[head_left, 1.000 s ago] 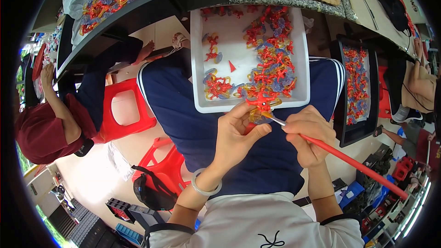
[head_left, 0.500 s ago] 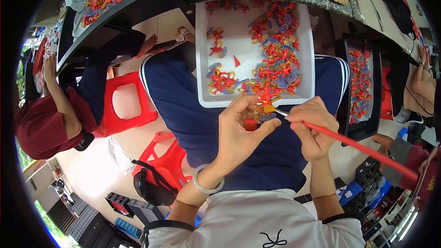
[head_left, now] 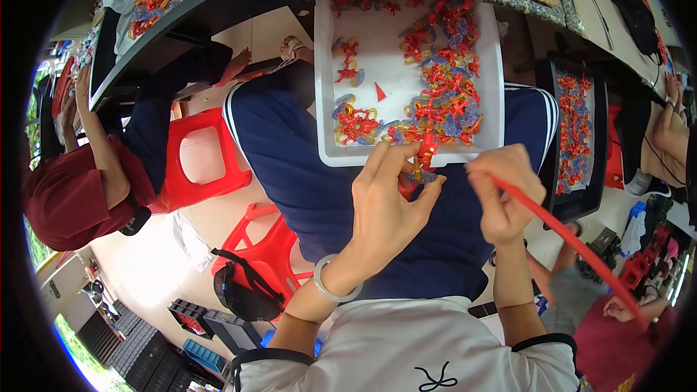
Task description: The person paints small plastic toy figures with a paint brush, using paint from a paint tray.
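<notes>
At tray rim [head_left: 341, 159], left hand [head_left: 388, 203] pinching toy [head_left: 428, 151], right hand [head_left: 501, 207] apart.

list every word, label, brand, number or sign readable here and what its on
No words or numbers can be read with certainty.
White shirt: a dark looping mark, no letters I can make out.
Black bag: any marking is too small to read.
Long red handle in the right hand: no lettering visible.
White tray: no lettering visible.
Background items: too small or blurred.
</notes>
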{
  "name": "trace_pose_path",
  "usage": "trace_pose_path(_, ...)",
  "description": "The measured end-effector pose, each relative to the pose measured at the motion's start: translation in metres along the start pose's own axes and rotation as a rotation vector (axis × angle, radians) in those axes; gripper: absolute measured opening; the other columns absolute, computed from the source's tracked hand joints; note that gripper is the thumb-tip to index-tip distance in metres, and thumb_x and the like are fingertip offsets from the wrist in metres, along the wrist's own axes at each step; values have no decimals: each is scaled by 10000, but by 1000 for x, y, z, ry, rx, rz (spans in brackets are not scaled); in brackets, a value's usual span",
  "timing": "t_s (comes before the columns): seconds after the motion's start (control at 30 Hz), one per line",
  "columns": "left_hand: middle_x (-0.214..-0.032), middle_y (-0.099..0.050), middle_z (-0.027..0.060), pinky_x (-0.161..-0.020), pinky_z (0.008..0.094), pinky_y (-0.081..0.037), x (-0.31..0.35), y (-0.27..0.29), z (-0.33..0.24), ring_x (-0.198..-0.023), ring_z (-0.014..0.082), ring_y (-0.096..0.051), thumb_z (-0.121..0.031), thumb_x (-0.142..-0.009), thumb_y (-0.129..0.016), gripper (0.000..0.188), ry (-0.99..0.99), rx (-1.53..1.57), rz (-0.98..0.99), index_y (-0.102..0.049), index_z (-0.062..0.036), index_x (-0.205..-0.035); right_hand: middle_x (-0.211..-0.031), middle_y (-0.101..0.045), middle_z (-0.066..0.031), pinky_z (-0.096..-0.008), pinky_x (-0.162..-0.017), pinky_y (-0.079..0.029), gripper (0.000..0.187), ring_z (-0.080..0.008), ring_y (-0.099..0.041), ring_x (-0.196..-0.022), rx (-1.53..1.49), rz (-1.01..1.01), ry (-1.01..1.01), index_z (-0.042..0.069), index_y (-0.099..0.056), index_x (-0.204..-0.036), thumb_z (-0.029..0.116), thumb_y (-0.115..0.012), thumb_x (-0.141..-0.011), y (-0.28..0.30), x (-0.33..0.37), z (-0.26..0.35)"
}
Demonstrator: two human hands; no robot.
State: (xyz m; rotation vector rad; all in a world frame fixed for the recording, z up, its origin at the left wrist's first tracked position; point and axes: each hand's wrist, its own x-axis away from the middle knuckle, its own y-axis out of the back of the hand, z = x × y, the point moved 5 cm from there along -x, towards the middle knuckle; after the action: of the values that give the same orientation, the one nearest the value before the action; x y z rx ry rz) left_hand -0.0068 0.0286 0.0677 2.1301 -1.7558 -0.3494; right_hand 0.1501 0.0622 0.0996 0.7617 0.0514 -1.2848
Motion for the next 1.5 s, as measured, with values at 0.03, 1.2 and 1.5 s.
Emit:
trace_pose_path(0.03,-816,-547,121,-506,310,-470,0,0,-1,-638,221,-595,-2,-654,-779,409,0,0,-1,-601,29,-1021,-802,-664,-122,-321,-658,-467,91,-248,-619,-668,33,-143,-64,0,-663,-866,1,-679,-776,8,2,-6)
trace_pose_path(1.2,-1079,-670,152,-764,253,-530,5,-23,27,-915,117,-632,-16,-756,-762,676,185,664,161,-421,-26,-1340,-819,-666,-123,-238,-619,-487,139,-141,-624,-672,-410,171,-315,-54,-677,-925,66,-644,-863,1,-5,-23)
trace_pose_path(1.5,-1058,-679,149,-762,253,-531,9,-22,26,-947,125,-631,-38,-742,-783,673,115,603,125,-429,-22,-1314,-769,-675,-129,-211,-523,-480,161,-129,-620,-588,-230,20,-325,-90,-663,-858,55,-604,-899,0,-2,-14)
